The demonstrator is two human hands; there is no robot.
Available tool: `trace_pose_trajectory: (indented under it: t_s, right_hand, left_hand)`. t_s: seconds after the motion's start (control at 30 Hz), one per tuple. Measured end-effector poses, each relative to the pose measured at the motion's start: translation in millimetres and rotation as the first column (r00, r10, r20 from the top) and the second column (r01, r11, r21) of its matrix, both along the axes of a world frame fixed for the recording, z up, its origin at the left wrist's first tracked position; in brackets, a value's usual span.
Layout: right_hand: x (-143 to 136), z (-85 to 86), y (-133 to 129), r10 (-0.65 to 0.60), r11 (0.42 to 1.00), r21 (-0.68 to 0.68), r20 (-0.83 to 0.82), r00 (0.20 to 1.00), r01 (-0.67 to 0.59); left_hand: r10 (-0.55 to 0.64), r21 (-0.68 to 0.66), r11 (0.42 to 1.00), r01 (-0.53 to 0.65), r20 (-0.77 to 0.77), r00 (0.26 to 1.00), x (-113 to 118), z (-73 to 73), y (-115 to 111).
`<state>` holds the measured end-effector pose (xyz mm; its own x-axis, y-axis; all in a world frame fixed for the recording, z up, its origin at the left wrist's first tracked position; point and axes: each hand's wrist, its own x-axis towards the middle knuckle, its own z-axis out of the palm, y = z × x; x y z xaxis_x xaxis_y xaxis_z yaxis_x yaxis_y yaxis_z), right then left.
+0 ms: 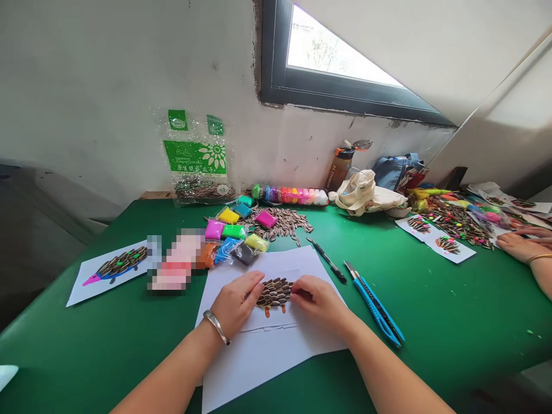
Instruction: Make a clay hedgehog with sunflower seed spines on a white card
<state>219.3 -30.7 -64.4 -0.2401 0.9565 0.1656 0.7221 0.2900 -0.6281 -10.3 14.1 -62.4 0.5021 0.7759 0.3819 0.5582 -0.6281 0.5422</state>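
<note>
Several dark striped sunflower seeds [275,291] lie overlapped in a rounded patch on a small white card, with two orange feet of clay [267,311] below. The card rests on larger white sheets of paper [259,368]. My left hand [235,302], a silver bangle on its wrist, lies on the paper at the patch's left side, fingers stretched out. At the right edge of the patch, my right hand [317,299] has thumb and forefinger pinched together; whatever is between them is hidden.
Wrapped clay packets [233,232] and loose seeds [282,223] lie beyond the paper. On the right are a black pen [330,261] and a blue craft knife [375,307], blade out. A hedgehog picture [112,270] lies left. Another person's hand [520,244] is far right.
</note>
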Motion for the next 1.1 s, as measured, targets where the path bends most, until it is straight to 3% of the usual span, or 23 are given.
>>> trace_pose_trajectory:
  t_s: [0.17,0.4,0.73,1.1]
  right_hand:
    - [5,-3.9,6,-0.094,0.996,-0.008,-0.096,0.991,0.094]
    - [8,-7.5,8,-0.088,0.995,0.036,-0.085,0.992,0.092]
    - [6,-7.5,6,-0.101,0.992,0.078,-0.041,0.994,0.104]
    - [7,-7.0,6,-0.09,0.995,0.025,-0.088,0.992,0.093]
  left_hand:
    - [0.075,-0.189,0.98,-0.067,0.037,0.996,-2,6.9,2]
    - [0.208,-0.393,0.907,-0.15,0.108,0.972,-1,4.9,6]
    - [0.175,-0.3,0.943,-0.145,0.075,0.982,0,8.9,0]
    - [0.176,-0.143,0.971,-0.192,-0.115,0.978,-25,14.2,4]
